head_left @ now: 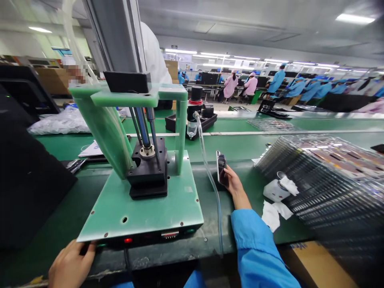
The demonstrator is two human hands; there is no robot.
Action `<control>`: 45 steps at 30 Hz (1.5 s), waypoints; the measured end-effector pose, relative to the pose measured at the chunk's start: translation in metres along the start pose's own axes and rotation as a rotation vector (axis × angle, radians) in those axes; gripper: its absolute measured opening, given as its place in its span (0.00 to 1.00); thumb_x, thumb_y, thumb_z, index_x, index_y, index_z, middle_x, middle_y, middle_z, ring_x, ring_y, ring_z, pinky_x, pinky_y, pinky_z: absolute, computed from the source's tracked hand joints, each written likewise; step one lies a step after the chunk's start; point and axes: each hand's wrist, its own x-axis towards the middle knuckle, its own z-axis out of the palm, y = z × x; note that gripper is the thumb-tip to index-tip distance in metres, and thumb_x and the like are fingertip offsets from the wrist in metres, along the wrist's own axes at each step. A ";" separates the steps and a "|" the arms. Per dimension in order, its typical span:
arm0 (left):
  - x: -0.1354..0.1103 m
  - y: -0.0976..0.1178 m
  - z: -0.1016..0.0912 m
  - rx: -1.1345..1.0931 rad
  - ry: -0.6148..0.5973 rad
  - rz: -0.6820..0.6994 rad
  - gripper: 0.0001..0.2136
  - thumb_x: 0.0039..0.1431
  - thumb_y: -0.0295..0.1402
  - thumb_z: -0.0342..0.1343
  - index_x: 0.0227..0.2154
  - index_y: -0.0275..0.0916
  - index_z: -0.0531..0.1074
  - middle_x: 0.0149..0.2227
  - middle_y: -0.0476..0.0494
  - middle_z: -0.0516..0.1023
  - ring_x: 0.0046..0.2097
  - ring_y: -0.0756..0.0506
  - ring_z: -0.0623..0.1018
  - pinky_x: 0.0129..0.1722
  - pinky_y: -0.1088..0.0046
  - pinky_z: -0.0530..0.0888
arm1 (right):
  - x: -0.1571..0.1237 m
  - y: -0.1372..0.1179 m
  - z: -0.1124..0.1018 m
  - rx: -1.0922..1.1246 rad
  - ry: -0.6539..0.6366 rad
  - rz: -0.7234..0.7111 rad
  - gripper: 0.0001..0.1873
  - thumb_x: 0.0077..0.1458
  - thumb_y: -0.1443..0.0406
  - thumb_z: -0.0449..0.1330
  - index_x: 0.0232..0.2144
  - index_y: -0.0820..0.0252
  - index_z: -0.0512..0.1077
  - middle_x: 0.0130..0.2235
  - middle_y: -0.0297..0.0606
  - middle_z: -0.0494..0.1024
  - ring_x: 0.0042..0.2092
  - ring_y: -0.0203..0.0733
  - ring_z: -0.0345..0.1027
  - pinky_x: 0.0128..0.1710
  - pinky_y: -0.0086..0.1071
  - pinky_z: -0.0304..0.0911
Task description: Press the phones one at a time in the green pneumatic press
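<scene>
My right hand (235, 184) grips a smartphone (221, 168) with a dark glossy face and a pale edge, held up to the right of a bench press. The press has a green base plate (159, 212), green uprights and a black pressing block (148, 172) on metal rods. At the front left corner of the base, my left hand (72, 262) touches the front edge, thumb and forefinger apart, its thumb close to a green-lit button (102, 245). A red light (128, 240) glows farther along that front. The block's underside is hidden.
A clear hose (210, 172) runs down from an air regulator (195, 112) between press and phone. To the right are stacked clear trays (324, 176), a white container (274, 190) and crumpled tissue (271, 216). A black box (27, 180) stands left. Co-workers sit and stand far behind.
</scene>
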 end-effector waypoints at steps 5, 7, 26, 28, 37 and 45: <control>0.000 0.006 -0.003 -0.020 0.072 0.033 0.12 0.54 0.44 0.41 0.21 0.46 0.60 0.24 0.42 0.75 0.28 0.37 0.73 0.27 0.64 0.64 | -0.001 -0.002 0.002 0.004 -0.009 0.018 0.17 0.38 0.68 0.68 0.35 0.53 0.76 0.38 0.30 0.80 0.36 0.38 0.74 0.34 0.25 0.72; 0.000 0.005 -0.003 -0.025 0.078 0.049 0.11 0.54 0.44 0.41 0.21 0.46 0.59 0.25 0.41 0.75 0.28 0.36 0.73 0.26 0.64 0.64 | -0.001 -0.002 0.003 0.012 -0.002 0.023 0.17 0.37 0.68 0.68 0.35 0.54 0.76 0.37 0.31 0.80 0.35 0.37 0.74 0.33 0.24 0.71; -0.003 -0.003 0.003 -0.036 0.178 0.183 0.13 0.59 0.42 0.42 0.26 0.45 0.67 0.30 0.42 0.79 0.32 0.37 0.78 0.31 0.63 0.70 | -0.005 -0.003 0.006 -0.013 0.108 0.100 0.14 0.41 0.68 0.66 0.35 0.59 0.75 0.32 0.35 0.79 0.30 0.39 0.72 0.27 0.28 0.71; -0.003 -0.003 0.003 -0.030 0.208 0.205 0.13 0.61 0.42 0.43 0.26 0.44 0.68 0.28 0.43 0.78 0.30 0.38 0.77 0.31 0.64 0.70 | -0.006 -0.003 0.006 -0.020 0.122 0.108 0.14 0.40 0.68 0.66 0.35 0.59 0.75 0.31 0.34 0.79 0.30 0.39 0.72 0.27 0.28 0.71; -0.006 -0.003 0.003 -0.037 0.185 0.193 0.15 0.62 0.42 0.44 0.26 0.42 0.70 0.27 0.44 0.77 0.30 0.41 0.76 0.32 0.68 0.69 | -0.009 -0.001 0.004 -0.045 0.132 0.098 0.16 0.40 0.67 0.67 0.35 0.57 0.73 0.32 0.33 0.78 0.30 0.41 0.73 0.27 0.30 0.73; -0.006 -0.008 0.006 -0.012 0.202 0.266 0.17 0.64 0.42 0.44 0.25 0.41 0.71 0.27 0.45 0.75 0.30 0.43 0.75 0.32 0.69 0.67 | -0.012 0.001 0.003 -0.035 0.131 0.071 0.17 0.39 0.66 0.68 0.36 0.56 0.73 0.33 0.32 0.79 0.32 0.42 0.74 0.29 0.32 0.74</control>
